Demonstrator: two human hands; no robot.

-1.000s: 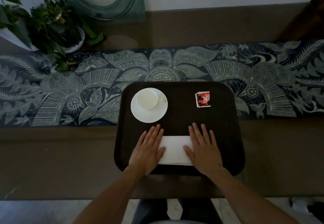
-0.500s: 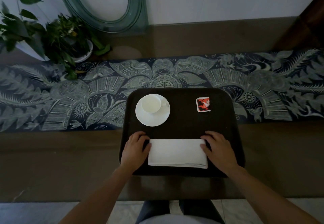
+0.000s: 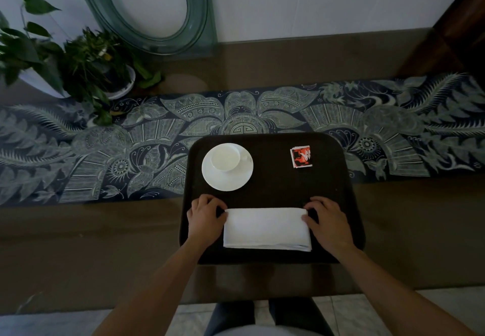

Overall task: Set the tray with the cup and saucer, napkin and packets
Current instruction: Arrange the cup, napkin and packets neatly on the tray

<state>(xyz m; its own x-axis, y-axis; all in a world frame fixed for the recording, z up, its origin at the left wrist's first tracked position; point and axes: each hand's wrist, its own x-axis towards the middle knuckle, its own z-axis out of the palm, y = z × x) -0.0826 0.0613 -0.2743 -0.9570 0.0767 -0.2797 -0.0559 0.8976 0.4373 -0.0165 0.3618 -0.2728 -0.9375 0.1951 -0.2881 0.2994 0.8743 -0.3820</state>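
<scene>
A dark tray lies on the table in front of me. At its far left a white cup stands upright on a white saucer. Red packets lie at the tray's far right. Along the tray's near edge a folded white napkin lies flat. My left hand is at the napkin's left end and my right hand at its right end. Both have curled fingers and pinch the far corners.
A patterned blue runner crosses the brown table under the tray's far half. Potted plants stand at the back left, beside a green glass oval frame leaning on the wall. The table's near edge runs just below the tray.
My hands lay flat on the napkin's middle a second ago. They have slid apart to its two ends and curled their fingers, uncovering the napkin. Cup, saucer and packets stay put.
</scene>
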